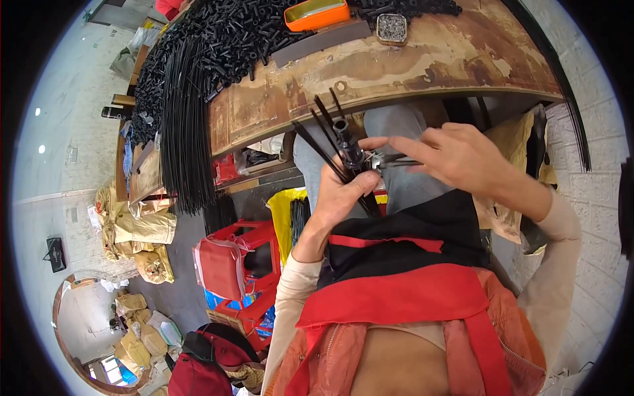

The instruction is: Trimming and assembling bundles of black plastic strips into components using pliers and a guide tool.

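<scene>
My left hand (338, 198) is wrapped round several thin black rods (313, 140) and a short black tubular fitting (350, 148) with a hollow end that points up. The rods fan out past my fingers toward the table edge. Beside the fitting, a small silvery piece (377, 160) shows between the hands. My right hand (456, 158) is curled close to it, with the index finger reaching toward the fitting. Something slim and dark lies under those fingers, too unclear to name. Both hands are above my lap, just short of the worn wooden table (317, 92).
Heaped on the table are short black tubes (231, 39), with long black rods (185, 125) hanging over its edge. An orange tray (317, 14), a grey strip (322, 43) and a small box of metal bits (391, 30) stand there too. Red stools (224, 267) are at left.
</scene>
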Demonstrator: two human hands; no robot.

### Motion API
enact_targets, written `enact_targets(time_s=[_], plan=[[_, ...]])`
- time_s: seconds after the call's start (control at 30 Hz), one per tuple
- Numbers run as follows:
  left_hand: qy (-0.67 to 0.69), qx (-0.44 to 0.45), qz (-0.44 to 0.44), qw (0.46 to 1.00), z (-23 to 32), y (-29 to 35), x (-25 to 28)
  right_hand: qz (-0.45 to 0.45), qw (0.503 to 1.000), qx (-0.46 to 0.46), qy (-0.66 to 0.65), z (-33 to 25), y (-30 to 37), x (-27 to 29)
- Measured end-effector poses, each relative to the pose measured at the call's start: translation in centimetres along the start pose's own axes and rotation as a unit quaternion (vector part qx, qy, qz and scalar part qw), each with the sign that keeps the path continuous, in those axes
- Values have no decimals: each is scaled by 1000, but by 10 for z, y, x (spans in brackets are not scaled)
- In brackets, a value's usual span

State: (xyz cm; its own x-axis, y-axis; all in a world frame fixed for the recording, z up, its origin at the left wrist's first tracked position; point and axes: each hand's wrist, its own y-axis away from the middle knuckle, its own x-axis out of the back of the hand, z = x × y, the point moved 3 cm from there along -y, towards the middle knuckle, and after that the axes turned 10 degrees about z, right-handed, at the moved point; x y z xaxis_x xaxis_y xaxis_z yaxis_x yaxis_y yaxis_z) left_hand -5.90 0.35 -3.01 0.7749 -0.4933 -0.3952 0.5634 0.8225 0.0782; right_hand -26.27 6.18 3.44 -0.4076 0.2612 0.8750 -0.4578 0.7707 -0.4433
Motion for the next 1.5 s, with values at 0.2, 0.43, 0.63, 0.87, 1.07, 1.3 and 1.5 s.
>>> enact_targets(time_s=[0.2,0.43,0.63,0.87,1.07,1.3,1.5], plan=[[-134,-21,-26,990,8,2,-16,-419,580,-437,-545,-15,10,11],[-8,-27,-14,999,0,-6,-3,-65,983,-94,-147,2,-4,24],[-48,-7,-69,996,4,-4,2,-356,712,-378,-473,-6,4,12],[-32,-27,-26,999,6,-6,-3,-230,832,-364,-350,0,-6,18],[-3,-13,-138,990,4,-1,2,-452,467,-490,-581,-2,-4,17],[58,-16,-116,992,-2,-2,12,-223,687,-416,-552,-13,7,-7],[12,-34,-70,997,-2,-9,2,-276,765,-422,-401,-6,-17,29]])
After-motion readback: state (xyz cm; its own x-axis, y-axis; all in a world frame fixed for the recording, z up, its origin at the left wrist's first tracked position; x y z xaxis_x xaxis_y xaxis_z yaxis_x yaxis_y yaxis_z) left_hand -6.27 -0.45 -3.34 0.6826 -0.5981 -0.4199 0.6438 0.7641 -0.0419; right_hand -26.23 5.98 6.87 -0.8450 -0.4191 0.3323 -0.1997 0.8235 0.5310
